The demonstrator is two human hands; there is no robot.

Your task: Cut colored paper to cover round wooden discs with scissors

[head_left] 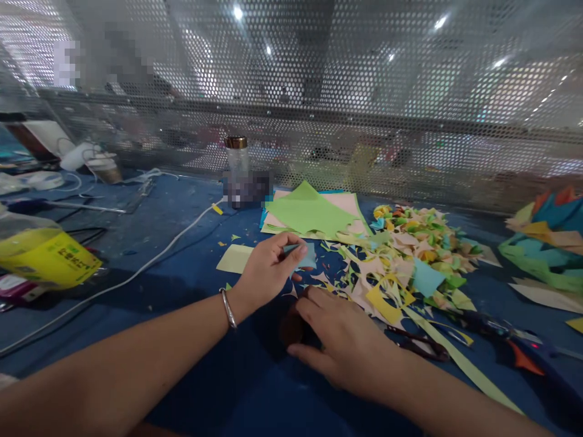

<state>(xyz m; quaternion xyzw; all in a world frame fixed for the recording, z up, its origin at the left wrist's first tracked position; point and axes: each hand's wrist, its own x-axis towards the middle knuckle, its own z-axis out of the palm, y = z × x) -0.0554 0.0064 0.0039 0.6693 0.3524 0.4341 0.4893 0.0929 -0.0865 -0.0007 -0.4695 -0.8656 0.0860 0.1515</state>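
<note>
My left hand (271, 267), with a silver bracelet at the wrist, pinches a small light-blue paper piece (307, 256) between thumb and fingers. Just right of and below it, my right hand (334, 328) curls its fingers around a dark brown round object (291, 328) on the blue table. What this object is cannot be made out. A pale yellow paper piece (234, 258) lies beside my left hand. Behind the hands is a stack of coloured sheets with a green sheet (307, 212) on top. Paper scraps (387, 267) are heaped to the right.
Scissors (421, 344) and a dark blue tool (510, 337) with an orange trigger lie at the right. A bottle (237, 159) stands before the perforated metal screen (319, 79). A white cable (150, 261) crosses the left side, near a yellow-labelled bottle (50, 255).
</note>
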